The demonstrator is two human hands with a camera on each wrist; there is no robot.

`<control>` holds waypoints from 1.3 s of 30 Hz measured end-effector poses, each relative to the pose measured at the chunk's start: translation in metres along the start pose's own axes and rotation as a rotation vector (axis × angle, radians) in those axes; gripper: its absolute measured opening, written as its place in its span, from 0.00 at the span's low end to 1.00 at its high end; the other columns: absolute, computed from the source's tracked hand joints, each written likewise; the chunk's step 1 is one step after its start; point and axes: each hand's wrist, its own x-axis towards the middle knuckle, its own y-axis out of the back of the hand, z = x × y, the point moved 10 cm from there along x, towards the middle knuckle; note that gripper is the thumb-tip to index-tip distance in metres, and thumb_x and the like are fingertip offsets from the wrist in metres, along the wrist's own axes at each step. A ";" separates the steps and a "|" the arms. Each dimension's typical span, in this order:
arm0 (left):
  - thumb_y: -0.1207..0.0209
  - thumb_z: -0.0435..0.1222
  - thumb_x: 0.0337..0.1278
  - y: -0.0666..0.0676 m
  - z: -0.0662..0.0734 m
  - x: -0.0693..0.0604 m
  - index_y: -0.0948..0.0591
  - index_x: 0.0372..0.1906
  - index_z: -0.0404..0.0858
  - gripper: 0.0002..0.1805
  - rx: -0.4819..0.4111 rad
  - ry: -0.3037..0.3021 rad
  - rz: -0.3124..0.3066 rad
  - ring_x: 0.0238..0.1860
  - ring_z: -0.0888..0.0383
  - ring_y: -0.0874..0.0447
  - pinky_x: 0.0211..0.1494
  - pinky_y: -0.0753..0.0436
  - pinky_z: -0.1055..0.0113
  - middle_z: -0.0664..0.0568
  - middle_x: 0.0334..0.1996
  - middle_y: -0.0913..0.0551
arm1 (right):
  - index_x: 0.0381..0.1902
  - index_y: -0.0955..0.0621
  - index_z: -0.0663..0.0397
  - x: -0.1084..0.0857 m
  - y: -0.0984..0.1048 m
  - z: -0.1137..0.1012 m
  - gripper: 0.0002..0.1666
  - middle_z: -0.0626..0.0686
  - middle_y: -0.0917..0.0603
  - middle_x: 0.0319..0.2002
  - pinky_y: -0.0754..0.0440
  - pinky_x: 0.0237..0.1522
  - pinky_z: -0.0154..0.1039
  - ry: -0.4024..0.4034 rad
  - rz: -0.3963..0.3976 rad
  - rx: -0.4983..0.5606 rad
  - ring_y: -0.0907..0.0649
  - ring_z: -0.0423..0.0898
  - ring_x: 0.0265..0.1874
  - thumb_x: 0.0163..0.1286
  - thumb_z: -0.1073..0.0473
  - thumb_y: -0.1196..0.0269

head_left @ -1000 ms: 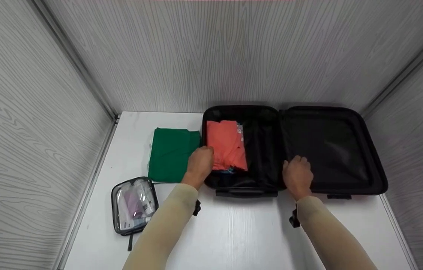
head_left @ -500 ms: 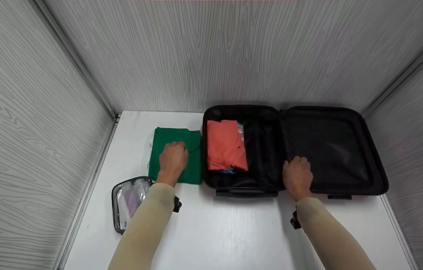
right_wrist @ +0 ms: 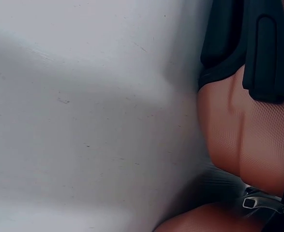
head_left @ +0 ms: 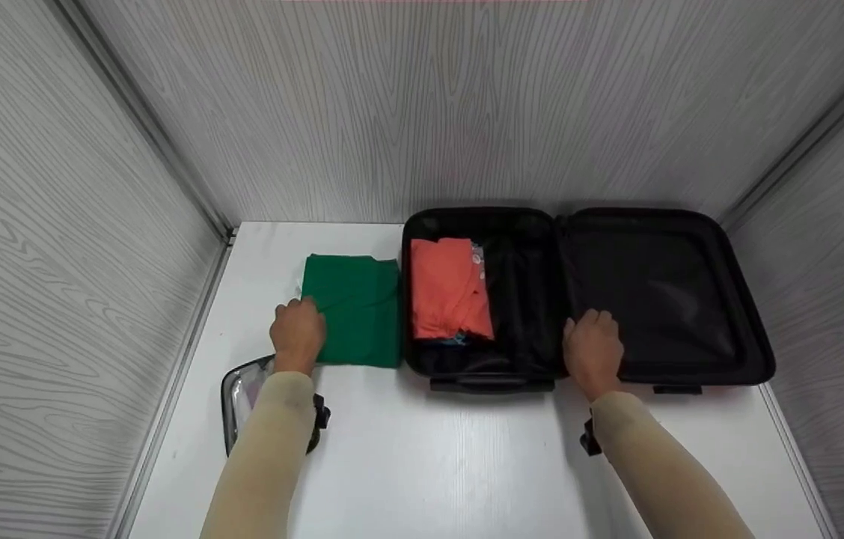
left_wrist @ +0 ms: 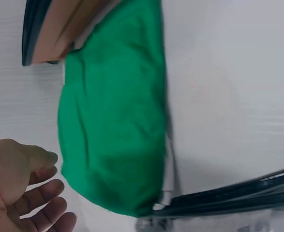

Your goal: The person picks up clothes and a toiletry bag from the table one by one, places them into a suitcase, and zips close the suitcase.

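Observation:
A green folded garment lies on the white table, left of the open suitcase. My left hand is beside its left near corner in the head view. In the left wrist view the fingers are loosely bent with nothing between them, a small gap from the green cloth. My right hand rests at the suitcase's near edge, where the two halves meet. Its fingertips are hard to make out, and the right wrist view hardly shows the hand. An orange folded garment lies in the left half of the suitcase.
A clear pouch with black trim lies at the near left, partly covered by my left forearm. The suitcase's right half has a black lining. Its shell is ribbed orange-pink outside. Grey wood-grain panels enclose the table.
My left hand has moved left from the suitcase's left rim, across the green garment to its far left side. My right hand has stayed in place at the suitcase.

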 end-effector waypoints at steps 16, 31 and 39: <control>0.53 0.32 0.80 -0.022 -0.022 0.004 0.25 0.59 0.15 0.21 -0.084 0.117 -0.049 0.57 0.26 0.19 0.61 0.20 0.38 0.21 0.54 0.20 | 0.43 0.23 0.76 0.001 0.000 -0.001 0.23 0.69 0.23 0.37 0.15 0.28 0.61 0.021 -0.009 0.005 0.19 0.66 0.36 0.83 0.54 0.44; 0.61 0.30 0.80 -0.025 -0.020 0.008 0.23 0.57 0.19 0.21 -0.206 0.168 -0.148 0.58 0.29 0.18 0.60 0.18 0.40 0.22 0.54 0.19 | 0.43 0.23 0.79 0.000 0.004 -0.002 0.23 0.72 0.22 0.37 0.15 0.28 0.63 0.036 0.030 0.013 0.18 0.68 0.35 0.81 0.56 0.41; 0.58 0.34 0.79 -0.020 -0.028 0.011 0.22 0.59 0.20 0.22 -0.232 0.217 -0.159 0.60 0.31 0.19 0.62 0.20 0.38 0.24 0.57 0.20 | 0.44 0.23 0.77 0.001 0.002 0.001 0.24 0.71 0.22 0.39 0.15 0.30 0.64 0.002 0.004 0.029 0.18 0.68 0.37 0.82 0.54 0.42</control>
